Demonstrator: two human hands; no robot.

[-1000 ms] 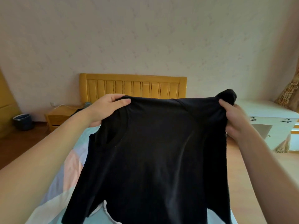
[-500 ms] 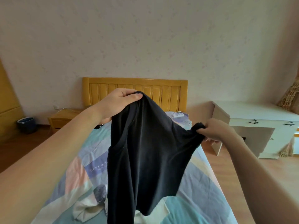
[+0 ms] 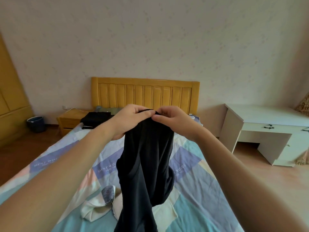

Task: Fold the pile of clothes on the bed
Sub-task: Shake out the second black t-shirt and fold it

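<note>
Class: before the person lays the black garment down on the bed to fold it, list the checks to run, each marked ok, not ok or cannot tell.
1. Left hand grips black garment at the top: ok.
2. Right hand pinches the same edge: ok.
3. Shoulders aligned: cannot tell.
4. Garment hangs smooth: not ok, bunched.
5. Landing spot on bed free: not ok, white clothing lies below.
</note>
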